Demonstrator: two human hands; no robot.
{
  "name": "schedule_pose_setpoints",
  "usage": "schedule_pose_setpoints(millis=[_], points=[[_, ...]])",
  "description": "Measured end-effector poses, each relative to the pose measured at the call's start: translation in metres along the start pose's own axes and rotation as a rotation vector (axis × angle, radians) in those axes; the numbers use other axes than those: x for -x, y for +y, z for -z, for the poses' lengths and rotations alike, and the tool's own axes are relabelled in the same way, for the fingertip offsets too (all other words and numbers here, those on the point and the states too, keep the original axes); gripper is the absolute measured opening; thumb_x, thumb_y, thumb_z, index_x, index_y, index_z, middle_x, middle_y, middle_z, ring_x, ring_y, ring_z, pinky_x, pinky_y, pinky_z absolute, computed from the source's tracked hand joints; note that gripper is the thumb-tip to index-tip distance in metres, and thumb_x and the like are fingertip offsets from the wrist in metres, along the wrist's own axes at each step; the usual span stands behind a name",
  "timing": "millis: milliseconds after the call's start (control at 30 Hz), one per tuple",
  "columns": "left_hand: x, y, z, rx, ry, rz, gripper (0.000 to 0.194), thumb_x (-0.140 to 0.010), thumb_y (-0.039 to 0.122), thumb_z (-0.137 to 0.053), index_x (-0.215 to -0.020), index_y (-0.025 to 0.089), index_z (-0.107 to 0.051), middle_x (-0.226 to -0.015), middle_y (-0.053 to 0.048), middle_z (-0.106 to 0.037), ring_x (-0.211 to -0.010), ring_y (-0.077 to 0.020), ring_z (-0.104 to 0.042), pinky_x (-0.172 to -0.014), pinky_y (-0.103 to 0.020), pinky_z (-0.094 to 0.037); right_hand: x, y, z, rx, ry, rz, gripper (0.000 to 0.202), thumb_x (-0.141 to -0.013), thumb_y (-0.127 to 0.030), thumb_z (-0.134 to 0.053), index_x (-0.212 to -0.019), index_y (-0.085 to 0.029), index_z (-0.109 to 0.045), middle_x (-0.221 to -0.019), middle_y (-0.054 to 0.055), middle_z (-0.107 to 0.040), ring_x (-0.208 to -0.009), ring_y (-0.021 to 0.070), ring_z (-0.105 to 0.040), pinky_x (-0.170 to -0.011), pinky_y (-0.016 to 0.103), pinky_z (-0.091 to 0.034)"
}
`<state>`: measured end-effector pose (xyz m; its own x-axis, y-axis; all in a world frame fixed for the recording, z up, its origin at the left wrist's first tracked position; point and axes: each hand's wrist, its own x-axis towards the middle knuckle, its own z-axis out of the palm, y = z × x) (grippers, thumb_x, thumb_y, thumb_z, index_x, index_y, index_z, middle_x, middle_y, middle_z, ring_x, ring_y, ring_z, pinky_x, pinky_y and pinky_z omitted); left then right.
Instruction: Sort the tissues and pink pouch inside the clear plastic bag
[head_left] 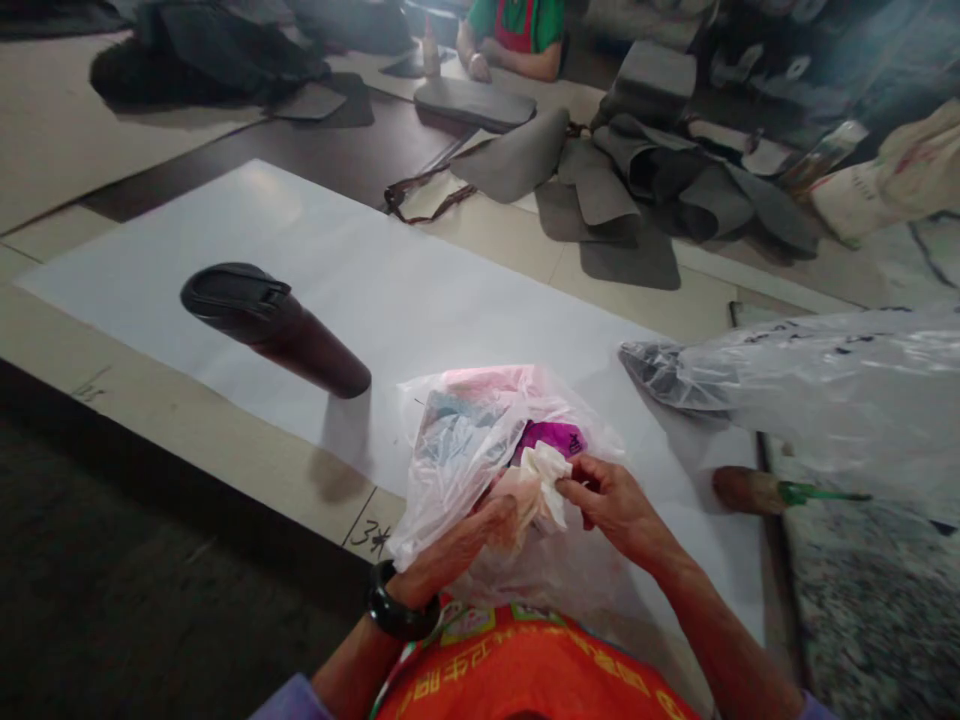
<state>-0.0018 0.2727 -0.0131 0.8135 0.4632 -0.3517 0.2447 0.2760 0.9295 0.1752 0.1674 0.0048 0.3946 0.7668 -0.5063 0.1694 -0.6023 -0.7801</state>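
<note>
Right hand (611, 505)'s got the tissue (547, 470) pinched in its fingertips, left hand (489, 522)'s half curled at the bag (456, 445), can't tell its grip tbh.

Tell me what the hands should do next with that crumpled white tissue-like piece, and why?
Maybe the right hand could gently lift the crumpled white tissue-like piece away from the thin, see-through plastic bag: that hand pinches the piece's edge, while the left hand rests against the bag.
</note>
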Motion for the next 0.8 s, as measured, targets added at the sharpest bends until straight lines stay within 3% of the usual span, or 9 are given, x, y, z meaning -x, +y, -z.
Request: schedule_pose_setpoints(millis=[133, 233, 433, 500, 600, 733, 800], points=[[-0.004, -0.005, -0.005, 0.262, -0.036, 0.073, 0.030, -0.083, 0.042, -0.056, -0.080, 0.017, -0.040, -0.069, 0.004, -0.043, -0.058, -0.0070, -0.039, -0.053, -0.019, -0.034, 0.003, -0.007, -0.016, 0.072, -0.015, 0.076, 0.017, -0.079, -0.030, -0.046, -0.071, -0.017, -0.054, -0.059, -0.005, -0.050, -0.052, 0.0097, -0.049, -0.047, 0.021, -0.036], [-0.006, -0.010, -0.002, 0.290, 0.010, 0.111, 0.030, -0.081, 0.041, -0.058, -0.082, 0.017, -0.040, -0.070, 0.004, -0.048, -0.057, -0.0076, -0.043, -0.050, -0.019, -0.035, 0.003, -0.012, -0.023, 0.059, -0.073, 0.151, 0.014, -0.079, -0.023, -0.043, -0.069, -0.017, -0.051, -0.060, -0.004, -0.051, -0.054, 0.0093, -0.048, -0.050, 0.021, -0.035], [-0.008, -0.005, 0.002, 0.214, 0.115, 0.117, 0.028, -0.078, 0.037, -0.061, -0.080, 0.017, -0.042, -0.068, 0.005, -0.046, -0.053, -0.0060, -0.041, -0.046, -0.018, -0.032, -0.001, -0.017, -0.021, -0.294, -0.376, 0.116, 0.017, -0.078, -0.029, -0.053, -0.087, -0.015, -0.057, -0.074, -0.002, -0.059, -0.064, 0.0101, -0.051, -0.057, 0.021, -0.038], [-0.006, 0.001, -0.001, 0.147, 0.167, 0.080, 0.028, -0.076, 0.035, -0.063, -0.082, 0.017, -0.041, -0.068, 0.005, -0.045, -0.052, -0.0056, -0.039, -0.046, -0.018, -0.031, -0.003, -0.015, -0.022, -0.398, -0.366, 0.085, 0.027, -0.074, -0.034, -0.060, -0.094, -0.015, -0.057, -0.078, -0.001, -0.059, -0.066, 0.0108, -0.052, -0.058, 0.021, -0.039], [-0.004, 0.007, -0.005, 0.137, 0.227, -0.018, 0.030, -0.072, 0.028, -0.066, -0.089, 0.017, -0.043, -0.075, 0.004, -0.045, -0.062, -0.0063, -0.043, -0.054, -0.018, -0.037, -0.004, -0.009, -0.024, -0.457, -0.278, 0.075, 0.033, -0.071, -0.039, -0.066, -0.090, -0.014, -0.058, -0.070, -0.003, -0.055, -0.059, 0.0088, -0.047, -0.054, 0.021, -0.036], [-0.003, 0.009, -0.004, 0.351, 0.087, 0.035, 0.058, -0.067, 0.025, -0.070, -0.114, 0.018, -0.038, -0.096, -0.002, -0.050, -0.081, -0.0125, -0.054, -0.067, -0.024, -0.046, -0.004, -0.006, -0.024, -0.524, -0.211, 0.058, 0.033, -0.070, -0.042, -0.067, -0.082, -0.013, -0.062, -0.063, -0.004, -0.054, -0.054, 0.0076, -0.044, -0.052, 0.021, -0.035], [-0.002, 0.008, -0.003, 0.373, -0.012, 0.058, 0.056, -0.069, 0.026, -0.069, -0.116, 0.016, -0.042, -0.104, -0.006, -0.054, -0.088, -0.0162, -0.056, -0.073, -0.027, -0.047, -0.003, -0.006, -0.024, -0.538, -0.182, 0.063, 0.033, -0.069, -0.043, -0.068, -0.081, -0.013, -0.062, -0.062, -0.004, -0.054, -0.054, 0.0077, -0.045, -0.052, 0.021, -0.035]])
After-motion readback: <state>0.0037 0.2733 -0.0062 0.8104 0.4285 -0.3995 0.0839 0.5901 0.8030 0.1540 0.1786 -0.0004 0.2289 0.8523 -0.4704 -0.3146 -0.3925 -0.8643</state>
